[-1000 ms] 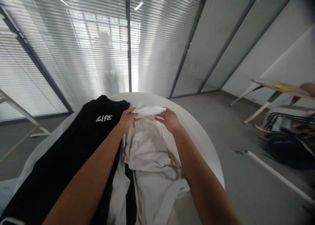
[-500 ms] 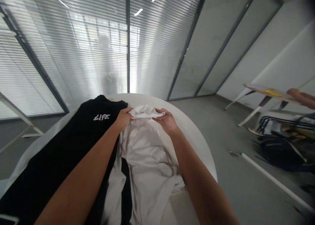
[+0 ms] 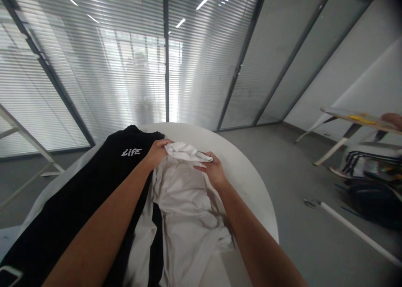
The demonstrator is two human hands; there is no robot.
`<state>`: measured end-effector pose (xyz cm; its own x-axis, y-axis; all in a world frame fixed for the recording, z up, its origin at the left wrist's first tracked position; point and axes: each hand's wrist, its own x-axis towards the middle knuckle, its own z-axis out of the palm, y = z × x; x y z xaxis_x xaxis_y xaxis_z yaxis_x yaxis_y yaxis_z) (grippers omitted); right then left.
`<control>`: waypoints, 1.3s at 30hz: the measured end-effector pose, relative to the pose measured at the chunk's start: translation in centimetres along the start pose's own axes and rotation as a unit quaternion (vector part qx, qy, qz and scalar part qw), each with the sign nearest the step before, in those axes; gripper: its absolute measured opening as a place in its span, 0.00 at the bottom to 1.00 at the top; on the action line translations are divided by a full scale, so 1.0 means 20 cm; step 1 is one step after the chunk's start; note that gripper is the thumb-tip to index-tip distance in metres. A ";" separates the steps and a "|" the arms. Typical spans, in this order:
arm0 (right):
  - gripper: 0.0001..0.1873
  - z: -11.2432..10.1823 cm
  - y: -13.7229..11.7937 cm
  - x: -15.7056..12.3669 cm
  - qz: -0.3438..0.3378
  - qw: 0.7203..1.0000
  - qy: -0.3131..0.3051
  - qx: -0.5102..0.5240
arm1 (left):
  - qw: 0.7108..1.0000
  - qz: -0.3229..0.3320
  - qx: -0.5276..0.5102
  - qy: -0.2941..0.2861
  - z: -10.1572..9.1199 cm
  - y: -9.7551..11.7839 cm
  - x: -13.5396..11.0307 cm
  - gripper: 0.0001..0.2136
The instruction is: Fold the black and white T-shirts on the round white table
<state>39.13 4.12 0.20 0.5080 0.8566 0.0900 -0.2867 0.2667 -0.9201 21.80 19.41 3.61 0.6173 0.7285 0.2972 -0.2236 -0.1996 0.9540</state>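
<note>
A crumpled white garment (image 3: 185, 203) lies on a round white table (image 3: 245, 174), partly over a black T-shirt (image 3: 94, 186) printed with the word "LIFE". My left hand (image 3: 158, 152) is closed on the far left corner of the white garment's folded top edge (image 3: 185, 152). My right hand (image 3: 212, 170) pinches the same edge at its right end, a little nearer to me. The edge is lifted slightly off the table between the two hands.
Glass walls with blinds stand behind the table. A white frame leg (image 3: 28, 140) rises at the left. On the floor at the right lie a white pole (image 3: 354, 230) and dark bags (image 3: 373, 195). Another person's hand (image 3: 392, 119) rests on a tilted board (image 3: 354, 117).
My right hand has drawn back toward me and lower with its end of the white edge. The left hand has kept its grip in place. The camera has tilted slightly.
</note>
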 end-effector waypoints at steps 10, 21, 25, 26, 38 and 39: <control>0.13 -0.06 0.06 0.08 -0.059 0.990 -0.023 0.126 | 0.991 0.027 -0.095 -0.093 -0.03 -0.10 0.03 0.02; 0.08 -0.08 0.10 0.09 0.012 0.999 0.027 0.015 | 0.983 0.049 0.175 -0.021 -0.08 -0.21 0.05 0.10; 0.15 -0.05 0.15 0.11 -0.015 0.993 0.031 -0.110 | 0.902 -0.013 0.427 0.065 -0.06 -0.17 0.04 0.13; 0.16 -0.05 0.16 0.11 -0.024 0.986 0.023 -0.161 | 0.881 -0.039 0.465 0.077 -0.06 -0.16 0.04 0.17; 0.20 -0.06 0.22 0.05 -0.204 0.818 -0.124 -0.524 | 0.963 -0.108 0.249 0.008 -0.08 -0.20 0.00 0.22; 0.18 -0.06 0.22 0.04 -0.218 0.805 -0.124 -0.537 | 0.969 -0.101 0.224 0.000 -0.09 -0.20 0.00 0.22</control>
<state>39.27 5.47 -4.18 0.1542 0.8824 0.4444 0.8109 0.1440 -0.5672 21.41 21.34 -0.25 0.6142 0.7825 0.1020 0.2518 -0.3169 0.9144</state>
